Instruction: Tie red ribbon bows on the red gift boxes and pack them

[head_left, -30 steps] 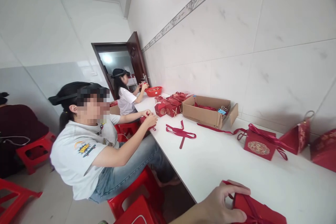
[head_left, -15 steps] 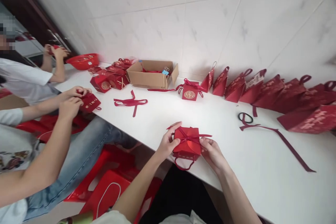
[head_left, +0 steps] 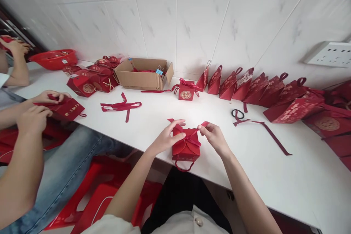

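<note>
A small red gift box (head_left: 186,150) stands near the front edge of the white table, its flaps folded on top, a dark red ribbon (head_left: 193,139) tied over them and a cord handle hanging towards me. My left hand (head_left: 168,137) holds the box at its upper left, thumb on the top. Between the thumb and fingers of my right hand (head_left: 212,135) is one end of the ribbon, raised to the upper right of the box. Behind it stands a finished-looking red box (head_left: 186,90) with a bow and a gold emblem.
Along the wall stand red triangular boxes (head_left: 227,86), an open cardboard box (head_left: 139,80), more red boxes (head_left: 85,84) and a red basin (head_left: 55,60). Loose ribbons (head_left: 120,106) and a black ring (head_left: 237,114) lie on the table. At left, a person's hands (head_left: 35,113) hold a red box.
The view has turned to the right. My right hand has risen from the box's side, pulling the ribbon end up and outward; my left hand stays on the box.
</note>
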Demonstrator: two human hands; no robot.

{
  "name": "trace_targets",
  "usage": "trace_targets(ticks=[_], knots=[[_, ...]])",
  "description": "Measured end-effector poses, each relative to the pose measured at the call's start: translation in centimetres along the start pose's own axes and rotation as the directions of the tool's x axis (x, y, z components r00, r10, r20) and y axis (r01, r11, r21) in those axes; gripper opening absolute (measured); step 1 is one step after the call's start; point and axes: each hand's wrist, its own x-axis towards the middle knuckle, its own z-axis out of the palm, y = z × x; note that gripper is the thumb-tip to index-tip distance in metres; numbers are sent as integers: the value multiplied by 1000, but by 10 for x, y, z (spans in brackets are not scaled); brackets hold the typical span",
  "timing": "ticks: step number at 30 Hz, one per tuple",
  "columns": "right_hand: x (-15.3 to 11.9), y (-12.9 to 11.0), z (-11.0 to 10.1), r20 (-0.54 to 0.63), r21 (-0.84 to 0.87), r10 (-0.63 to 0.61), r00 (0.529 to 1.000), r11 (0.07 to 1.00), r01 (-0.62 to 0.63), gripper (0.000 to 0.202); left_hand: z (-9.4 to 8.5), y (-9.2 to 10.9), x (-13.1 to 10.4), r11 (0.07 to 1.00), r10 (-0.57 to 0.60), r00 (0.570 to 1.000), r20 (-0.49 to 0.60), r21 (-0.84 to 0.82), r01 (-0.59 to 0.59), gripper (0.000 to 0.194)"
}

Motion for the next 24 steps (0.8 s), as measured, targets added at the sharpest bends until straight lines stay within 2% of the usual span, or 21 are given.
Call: trace_targets(ticks=[3,7,10,12,15,18,19,22,24], knots=[[17,-11,4,65,-72,-27,998,997,32,47,-1,8,9,995,-12,999,35,98,9,58],[36,-15,15,147,-195,44,988,981,-15,41,-1,8,18,993,-61,995,76,101,53,69],[42,-13,19,139,-276,114,984,958,-72,33,-1,3,21,992,-78,995,56,105,72,77],[41,-12,17,93,-317,136,986,943,-100,31,0,0,21,994,-57,998,36,98,54,75],[28,-11,10,-41,-340,109,993,933,-117,31,2,-2,21,989,9,1000,12,144,-10,57],[1,-12,1,-176,-348,80,981,927,-138,40,2,-1,21,981,38,998,40,189,-45,36],[-10,-13,-1,-169,-359,103,980,920,-158,44,2,0,21,981,32,998,48,191,-41,33],[-36,-12,0,-26,-387,224,974,896,-216,52,2,1,22,981,11,999,51,192,-21,31],[-45,-11,5,29,-377,257,966,898,-227,53,3,1,23,980,5,999,42,198,-13,30]])
